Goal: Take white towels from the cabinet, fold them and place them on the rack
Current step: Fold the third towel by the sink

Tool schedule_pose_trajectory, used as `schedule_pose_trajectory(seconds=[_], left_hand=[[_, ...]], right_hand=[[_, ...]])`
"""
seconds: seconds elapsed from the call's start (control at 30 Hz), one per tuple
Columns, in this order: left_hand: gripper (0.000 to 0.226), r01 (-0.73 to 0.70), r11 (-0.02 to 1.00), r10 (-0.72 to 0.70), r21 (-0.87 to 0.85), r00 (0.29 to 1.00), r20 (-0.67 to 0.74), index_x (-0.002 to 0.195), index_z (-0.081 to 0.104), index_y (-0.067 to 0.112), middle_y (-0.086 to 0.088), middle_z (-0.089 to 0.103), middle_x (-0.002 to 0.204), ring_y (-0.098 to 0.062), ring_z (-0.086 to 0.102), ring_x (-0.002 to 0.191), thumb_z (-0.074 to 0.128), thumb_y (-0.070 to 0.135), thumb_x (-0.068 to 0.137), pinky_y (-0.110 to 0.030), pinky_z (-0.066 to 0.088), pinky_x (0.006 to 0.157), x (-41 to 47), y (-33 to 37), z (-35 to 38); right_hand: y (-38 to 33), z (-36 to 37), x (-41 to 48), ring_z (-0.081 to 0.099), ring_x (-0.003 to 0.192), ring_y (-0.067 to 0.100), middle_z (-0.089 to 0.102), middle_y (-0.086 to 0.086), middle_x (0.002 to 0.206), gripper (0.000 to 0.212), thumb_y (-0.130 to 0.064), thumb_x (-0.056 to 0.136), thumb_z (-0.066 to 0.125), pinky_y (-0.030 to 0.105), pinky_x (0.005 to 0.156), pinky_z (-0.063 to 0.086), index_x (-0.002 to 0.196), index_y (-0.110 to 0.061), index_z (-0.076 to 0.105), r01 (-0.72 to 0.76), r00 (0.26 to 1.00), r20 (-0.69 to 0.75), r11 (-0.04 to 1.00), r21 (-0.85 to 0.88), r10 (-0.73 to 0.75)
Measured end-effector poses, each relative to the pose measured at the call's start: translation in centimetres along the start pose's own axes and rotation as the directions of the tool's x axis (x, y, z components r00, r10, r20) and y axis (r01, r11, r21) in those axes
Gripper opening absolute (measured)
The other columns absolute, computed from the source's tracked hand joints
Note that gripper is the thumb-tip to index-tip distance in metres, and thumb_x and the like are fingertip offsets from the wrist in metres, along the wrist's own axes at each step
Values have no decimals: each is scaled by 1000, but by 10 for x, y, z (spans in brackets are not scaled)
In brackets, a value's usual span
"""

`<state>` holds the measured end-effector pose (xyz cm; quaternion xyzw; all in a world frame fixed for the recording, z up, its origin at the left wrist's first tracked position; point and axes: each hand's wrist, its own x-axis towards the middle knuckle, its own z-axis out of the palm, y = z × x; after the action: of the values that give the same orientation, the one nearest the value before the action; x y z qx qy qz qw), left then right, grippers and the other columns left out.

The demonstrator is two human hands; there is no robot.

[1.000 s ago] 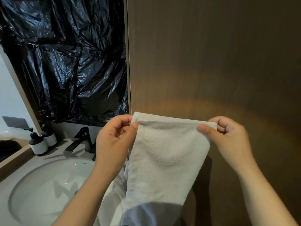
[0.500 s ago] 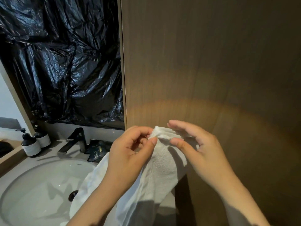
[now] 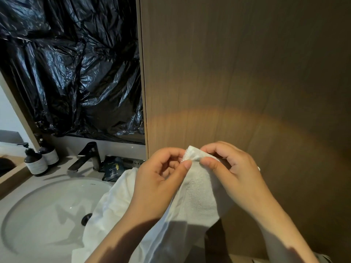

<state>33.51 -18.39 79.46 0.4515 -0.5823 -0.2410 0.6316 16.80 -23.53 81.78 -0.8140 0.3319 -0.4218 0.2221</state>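
A white towel (image 3: 199, 194) hangs in front of the brown wooden cabinet panel (image 3: 247, 73). Its top corners are brought together at the middle of the view. My left hand (image 3: 161, 179) pinches the top corner between thumb and curled fingers. Touching it from the right, my right hand (image 3: 231, 171) pinches the same bunched top edge. The towel's lower part drapes down to the left over the sink's rim and behind my left forearm. No rack is in view.
A round white sink (image 3: 47, 215) with a black faucet (image 3: 87, 154) lies at lower left. Two dark pump bottles (image 3: 36, 164) stand at the counter's left end. A dark packet (image 3: 112, 169) lies behind the sink. Black plastic sheeting (image 3: 72, 69) covers the wall above.
A second ago my hands held the towel's top edge stretched wide apart. They have since come together, so the top corners meet and the towel hangs folded lengthwise.
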Motion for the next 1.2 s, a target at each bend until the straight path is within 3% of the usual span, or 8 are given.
schedule_pose_trajectory(seconds=[0.1,0.27,0.5,0.63,0.77,0.97,1.1,1.2], left_hand=[[21,43,999,-43,-2,997,60,95,69,22,3,69,87,-13,65,77,71,31,76,-18,54,68,-2,-8,-6],[26,78,996,-77,-35,997,21,88,66,27,2,69,85,-12,66,77,85,23,70,-22,56,71,-14,-29,-17],[14,-56,973,42,225,997,63,89,73,33,13,70,88,-16,65,83,72,43,79,-35,54,71,-21,-41,-19],[14,-48,966,26,253,995,93,94,76,33,18,72,91,-6,67,89,72,36,81,-27,54,76,-23,-50,-19],[20,-58,939,4,338,987,159,99,72,33,15,68,91,-5,62,89,62,43,85,-21,48,76,-26,-62,-20],[18,24,917,-124,398,966,227,76,65,34,13,56,81,-7,56,80,59,44,90,-12,39,67,-40,-87,-21],[42,61,864,-247,500,917,314,82,67,18,12,56,86,-1,52,88,48,54,89,-11,40,72,-43,-109,-26],[40,52,809,-322,586,872,367,92,66,15,7,60,95,1,51,90,45,48,96,-21,44,84,-45,-125,-28]], right_hand=[[1,-1,1,59,92,5,62,-16,89,13,-33,92,53,9,75,40,91,-26,65,4,998,-64,1000,-22,-6],[0,-7,7,59,91,4,61,-17,90,10,-31,94,54,7,74,40,90,-29,63,34,994,-99,999,-29,-37],[-3,-4,9,59,91,2,62,-18,88,11,-32,92,55,5,74,40,90,-27,64,49,993,-106,998,-26,-52],[-4,-4,9,58,90,1,63,-17,89,10,-29,92,56,4,73,39,90,-25,64,53,988,-146,998,-33,-57],[-4,-3,10,57,90,-1,63,-16,89,9,-29,92,56,4,73,39,90,-25,63,51,979,-195,997,-50,-60],[0,-9,14,56,91,-4,60,-20,90,6,-27,96,56,3,73,40,94,-28,61,23,962,-269,997,-75,-42],[4,-13,19,55,88,-7,59,-19,90,7,-25,97,55,1,73,38,96,-24,62,19,946,-320,992,-126,-59],[11,-18,22,53,88,-9,58,-21,92,7,-28,98,54,-1,72,37,98,-26,60,-32,930,-366,990,-139,-21]])
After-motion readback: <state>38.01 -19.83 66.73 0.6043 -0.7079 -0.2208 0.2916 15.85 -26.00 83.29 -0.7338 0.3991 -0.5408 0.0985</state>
